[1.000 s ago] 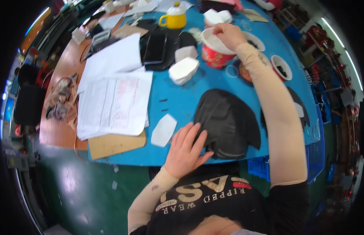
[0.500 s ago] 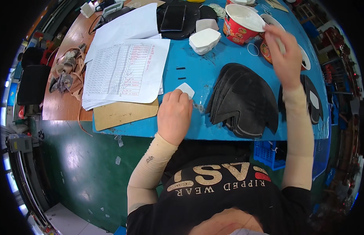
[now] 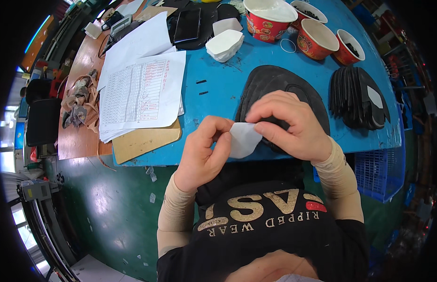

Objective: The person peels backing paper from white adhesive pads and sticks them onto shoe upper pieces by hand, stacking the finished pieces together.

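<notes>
A small white flat piece [image 3: 243,142] with angled edges is up off the table at its near edge. My left hand [image 3: 203,152] is closed in a pinch on the piece's left side. At its upper right corner, the thumb and forefinger of my right hand [image 3: 293,123] come together on it; anything smaller between those fingertips is hidden. Behind my right hand lies a stack of black curved foam-like pieces [image 3: 274,77], partly covered by it. Two small black strips [image 3: 202,87] rest on the blue table [image 3: 218,108] left of the stack.
Red paper tubs [image 3: 317,40] stand at the far right, some with small black bits inside. A second black stack [image 3: 357,98] with a white piece on top sits at the right. Printed sheets [image 3: 138,94] lie left, near a white stack [image 3: 224,44] and a phone [image 3: 187,24].
My right hand has come back from the tubs to the near edge. My left hand has lifted the white piece off the table, and both hands now meet at it.
</notes>
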`<state>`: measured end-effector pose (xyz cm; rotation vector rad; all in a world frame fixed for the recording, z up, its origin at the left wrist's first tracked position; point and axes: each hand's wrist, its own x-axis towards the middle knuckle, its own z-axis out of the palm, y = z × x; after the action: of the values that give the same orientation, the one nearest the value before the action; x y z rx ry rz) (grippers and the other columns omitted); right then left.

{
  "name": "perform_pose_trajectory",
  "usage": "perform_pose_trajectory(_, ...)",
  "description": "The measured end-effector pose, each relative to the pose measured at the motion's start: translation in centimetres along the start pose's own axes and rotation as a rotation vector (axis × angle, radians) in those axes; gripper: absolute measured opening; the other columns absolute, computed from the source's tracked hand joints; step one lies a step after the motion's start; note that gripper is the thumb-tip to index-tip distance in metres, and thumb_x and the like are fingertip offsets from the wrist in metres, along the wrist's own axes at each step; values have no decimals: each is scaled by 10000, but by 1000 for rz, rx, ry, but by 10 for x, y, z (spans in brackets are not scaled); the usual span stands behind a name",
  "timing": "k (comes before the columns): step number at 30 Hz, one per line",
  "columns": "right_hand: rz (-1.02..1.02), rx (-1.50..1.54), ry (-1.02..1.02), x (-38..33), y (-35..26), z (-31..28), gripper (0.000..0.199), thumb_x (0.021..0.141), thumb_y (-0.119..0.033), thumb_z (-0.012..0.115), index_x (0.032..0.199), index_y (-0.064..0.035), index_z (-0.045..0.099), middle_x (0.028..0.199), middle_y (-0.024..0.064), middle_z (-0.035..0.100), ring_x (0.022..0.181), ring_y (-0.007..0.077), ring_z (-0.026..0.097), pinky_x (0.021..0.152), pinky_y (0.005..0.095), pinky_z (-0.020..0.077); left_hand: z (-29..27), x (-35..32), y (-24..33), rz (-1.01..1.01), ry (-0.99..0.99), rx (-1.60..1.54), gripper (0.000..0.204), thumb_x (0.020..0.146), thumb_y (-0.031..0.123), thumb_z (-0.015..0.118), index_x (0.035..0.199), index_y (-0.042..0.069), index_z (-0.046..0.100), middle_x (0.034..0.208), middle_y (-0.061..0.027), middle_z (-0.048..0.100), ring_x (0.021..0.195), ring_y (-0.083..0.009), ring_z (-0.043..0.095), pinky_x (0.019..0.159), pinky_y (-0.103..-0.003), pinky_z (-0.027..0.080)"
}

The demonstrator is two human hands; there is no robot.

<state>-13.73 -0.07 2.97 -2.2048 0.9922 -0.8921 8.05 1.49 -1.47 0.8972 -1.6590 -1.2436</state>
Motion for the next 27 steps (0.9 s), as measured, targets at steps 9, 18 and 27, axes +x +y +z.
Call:
perform_pose_trajectory(9,340,378,109,-21,-1,7,98,823,-89,628,863,-1,619,755,26,626,700,75,563,629,224,457,16,0,-4,32,35,-21,126,868,-38,512,988,-1,506,942,-104,589,767,-130,562,702,-256,473)
perform_pose_trajectory(18,466,823,274,-32,-14,28,96,851,-73,657,891,8,622,807,19,627,714,66,581,637,197,478,49,6,1,451,209,317,387,671,-12,746,1032,-8,606,987,-138,612,863,-261,617,736,-317,508)
perform_pose_trajectory(27,445,870,276,-38,-10,31,108,896,-51,579,963,28,611,929,53,636,857,87,581,781,233,476,45,8,-4,344,168,160,345,682,12,755,1004,6,629,968,-125,629,851,-239,626,720,-294,504)
